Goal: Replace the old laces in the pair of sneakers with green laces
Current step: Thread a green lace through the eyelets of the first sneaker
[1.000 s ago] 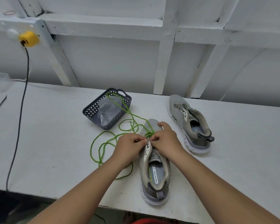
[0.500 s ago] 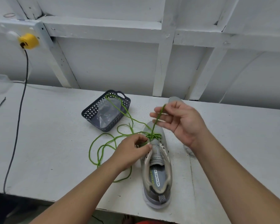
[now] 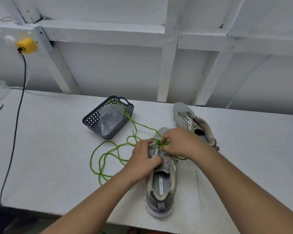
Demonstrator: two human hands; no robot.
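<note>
**Both hands at the eyelets of the near sneaker**

A white-painted worktop point(image 3: 49, 149), its surface rough and slightly pitted, runs under a wall of white boards and battens. Two grey mesh sneakers sit on it. The near sneaker point(image 3: 161, 188) points away from the person, heel at the front edge, its insole printed "MEMORY FOAM". The far sneaker point(image 3: 191, 122) lies just behind and to the right, with no lace visible in it. One dark plastic basket point(image 3: 98, 115), rectangular with lattice walls, holds a crumpled clear bag. A thin round green lace point(image 3: 107, 154) trails from the basket, loops loosely over the worktop and crosses the near sneaker's lower eyelets.

The left hand point(image 3: 143, 163) grips that sneaker's left eyelet flap, fingers curled. The right hand point(image 3: 181, 142) seems to pinch the green lace at the eyelets, though its fingertips are partly hidden.
</note>
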